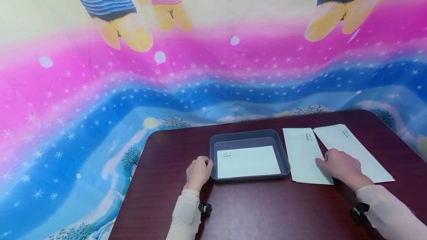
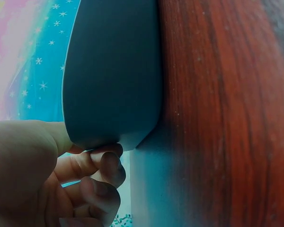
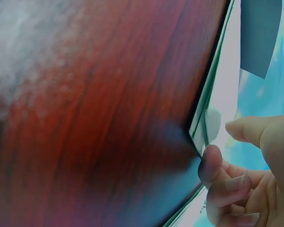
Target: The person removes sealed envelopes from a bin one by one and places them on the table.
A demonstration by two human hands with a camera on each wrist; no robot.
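Observation:
In the head view my left hand (image 1: 197, 172) holds the left edge of a dark grey tray (image 1: 240, 143). The left wrist view has the thumb over the tray's rim (image 2: 113, 75) and curled fingers below it. A white envelope (image 1: 248, 163) with a small printed box lies inside the tray. To its right are two piles of similar envelopes, the left pile (image 1: 298, 158) and the right pile (image 1: 350, 149). My right hand (image 1: 343, 166) is at the left pile's right edge. In the right wrist view, thumb and index finger stand apart around the envelopes' corner (image 3: 222, 99).
Everything lies on a dark reddish wooden table (image 1: 267, 206) with rounded far corners. Behind it hangs a colourful cloth (image 1: 200, 66) printed with bears and snowflakes. A black wrist device (image 1: 205, 209) sits at the left sleeve, another (image 1: 359, 212) at the right.

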